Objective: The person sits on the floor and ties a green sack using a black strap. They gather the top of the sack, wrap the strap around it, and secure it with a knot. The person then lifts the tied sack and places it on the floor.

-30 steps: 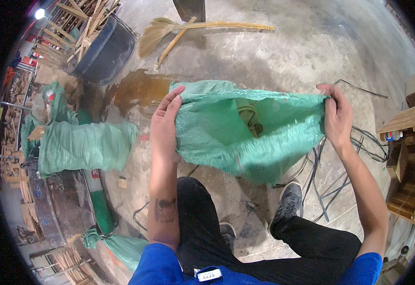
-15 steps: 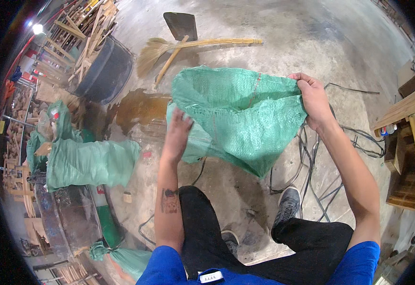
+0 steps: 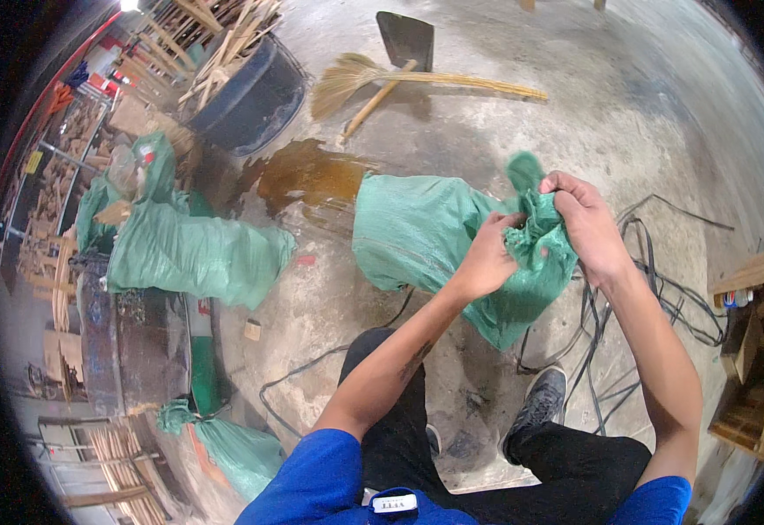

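A green woven sack [image 3: 421, 227] is in front of me, its body spreading to the left and its mouth bunched into folds at the right. My left hand [image 3: 488, 254] is closed on the gathered cloth from the near left side. My right hand [image 3: 585, 219] grips the same bunch from the right, thumb and fingers pinching the rim. A loose flap of the sack sticks up between the two hands. What the sack holds inside is hidden.
On the left, another green sack [image 3: 202, 254] lies across a dark drum [image 3: 150, 350]; a tied sack [image 3: 237, 451] is nearer. Beyond are a broom [image 3: 452, 80], a dustpan [image 3: 406, 42] and a black tub [image 3: 255, 101] of wood strips. Black cables [image 3: 587, 341] snake at right beside a wooden crate [image 3: 762, 350].
The sack's wide mouth has been gathered into a bunch. My left hand moved right, from the sack's left edge to beside my right hand. The view has shifted, too.
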Motion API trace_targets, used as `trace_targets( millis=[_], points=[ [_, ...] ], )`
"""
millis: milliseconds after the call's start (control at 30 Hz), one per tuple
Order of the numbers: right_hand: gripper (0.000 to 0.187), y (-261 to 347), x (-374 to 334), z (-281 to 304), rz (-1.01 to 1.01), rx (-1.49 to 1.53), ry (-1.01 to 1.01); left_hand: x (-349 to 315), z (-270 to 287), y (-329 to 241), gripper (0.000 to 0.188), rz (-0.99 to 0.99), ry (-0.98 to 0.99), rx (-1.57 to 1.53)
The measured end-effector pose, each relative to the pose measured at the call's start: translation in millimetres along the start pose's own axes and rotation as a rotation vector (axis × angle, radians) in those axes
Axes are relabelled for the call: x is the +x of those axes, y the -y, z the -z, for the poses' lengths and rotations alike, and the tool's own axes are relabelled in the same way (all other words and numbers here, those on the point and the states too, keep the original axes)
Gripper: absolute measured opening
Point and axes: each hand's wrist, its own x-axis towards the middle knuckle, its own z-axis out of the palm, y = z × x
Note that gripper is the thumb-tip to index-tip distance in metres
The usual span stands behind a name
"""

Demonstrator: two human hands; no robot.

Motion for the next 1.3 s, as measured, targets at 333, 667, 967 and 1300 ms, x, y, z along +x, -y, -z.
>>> trace_targets(
  millis=[333,667,967,1300],
  points=[
    [0.020,42,-1,21,0.420,0.078,-0.282,37,77,-53,0.026,-0.134,-0.455,-0.362],
    [0.061,155,5,-8,0.807,-0.218,-0.077,82,219,-157,0.055,-0.067,-0.571,-0.296],
    [0.084,207,39,-30,0.662,-0.511,0.365,126,221,-209,0.050,-0.538,-0.270,-0.103],
    [0.068,218,40,-43,0.556,-0.622,-0.154,144,213,-257,0.038,-0.566,-0.150,-0.108]
  ],
)
